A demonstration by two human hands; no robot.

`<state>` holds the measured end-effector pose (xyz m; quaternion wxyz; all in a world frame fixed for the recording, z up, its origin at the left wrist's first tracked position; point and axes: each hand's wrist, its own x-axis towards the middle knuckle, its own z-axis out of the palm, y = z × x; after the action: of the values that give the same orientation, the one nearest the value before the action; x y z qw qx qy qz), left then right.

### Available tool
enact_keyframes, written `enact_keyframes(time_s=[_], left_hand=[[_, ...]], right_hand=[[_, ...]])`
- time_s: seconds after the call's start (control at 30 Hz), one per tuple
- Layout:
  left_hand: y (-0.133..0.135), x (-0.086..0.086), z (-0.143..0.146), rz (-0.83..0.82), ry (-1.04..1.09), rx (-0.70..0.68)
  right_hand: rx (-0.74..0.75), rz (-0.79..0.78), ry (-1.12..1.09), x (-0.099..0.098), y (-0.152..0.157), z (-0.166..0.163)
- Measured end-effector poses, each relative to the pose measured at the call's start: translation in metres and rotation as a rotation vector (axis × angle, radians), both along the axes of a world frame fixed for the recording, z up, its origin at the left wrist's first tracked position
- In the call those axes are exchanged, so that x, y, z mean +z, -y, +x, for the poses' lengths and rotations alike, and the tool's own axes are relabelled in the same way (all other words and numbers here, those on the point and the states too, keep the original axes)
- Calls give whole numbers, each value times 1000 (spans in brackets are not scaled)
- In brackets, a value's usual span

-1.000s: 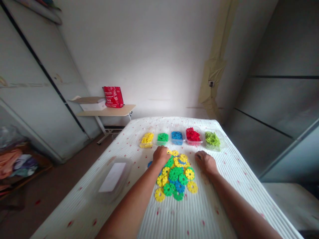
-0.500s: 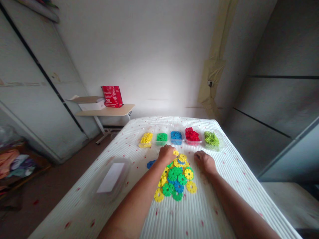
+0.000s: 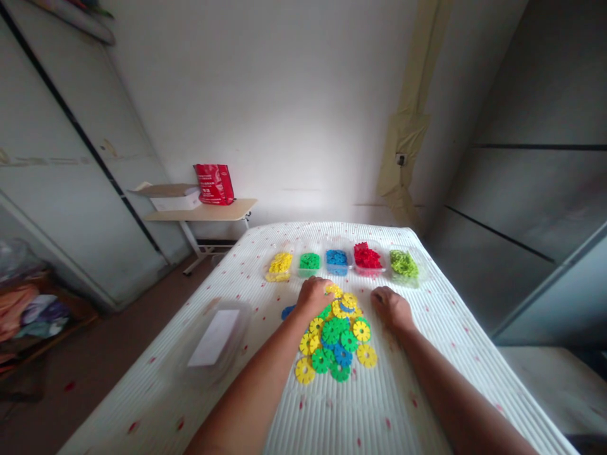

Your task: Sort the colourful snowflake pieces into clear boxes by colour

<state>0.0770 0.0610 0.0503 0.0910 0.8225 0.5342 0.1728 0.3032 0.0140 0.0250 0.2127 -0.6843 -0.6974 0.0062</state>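
Note:
At the far left side of a loose pile of notched plastic discs [image 3: 334,330] in yellow, green and blue is my left hand [image 3: 314,295]. Its fingers are curled down, with the fingertips at a yellow notched disc [image 3: 334,291]; the thumb is hidden. My right hand [image 3: 391,307] rests on the table just right of the pile, closed into a loose fist. What lies inside that fist, if anything, cannot be seen. A few blue discs [image 3: 288,312] lie left of my left wrist, partly covered by the forearm.
Clear tubs stand in a row beyond the pile, holding yellow [image 3: 279,264], green [image 3: 310,261], blue [image 3: 337,260], red [image 3: 367,257] and lime pieces [image 3: 404,265]. A clear plastic lid or box [image 3: 230,354] with a white label lies at left. A striped cloth [image 3: 379,417] covers the table.
My left hand has shifted slightly left, and more of the yellow disc at its fingertips shows. My right hand stays in place. The view has moved very slightly.

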Motion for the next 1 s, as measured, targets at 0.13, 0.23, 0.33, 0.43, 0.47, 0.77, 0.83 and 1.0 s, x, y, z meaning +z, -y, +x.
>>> enact_keyframes(time_s=[0.13,0.23,0.33,0.43,0.47,0.77,0.83,1.0], left_hand=[[-1,2,7,-22,-19,-10],[0,5,12,-46,-43,-14],[-1,6,15,-54,-66,-19],[-3,5,17,-42,-79,-18],[-3,3,17,-36,-78,-16],[-6,-7,8,-4,-40,-40],[-6,-8,9,1,-37,-52],[-9,-8,17,13,-50,-60]], right_hand=[[-32,-10,0,2,1,-2],[-22,0,-7,1,0,-1],[-12,18,-21,-1,0,-1],[-18,14,-26,0,0,0],[-17,10,-27,0,0,0],[-21,-5,-9,2,1,-2],[-22,-6,-7,2,1,-2],[-10,-4,-15,1,1,-2]])
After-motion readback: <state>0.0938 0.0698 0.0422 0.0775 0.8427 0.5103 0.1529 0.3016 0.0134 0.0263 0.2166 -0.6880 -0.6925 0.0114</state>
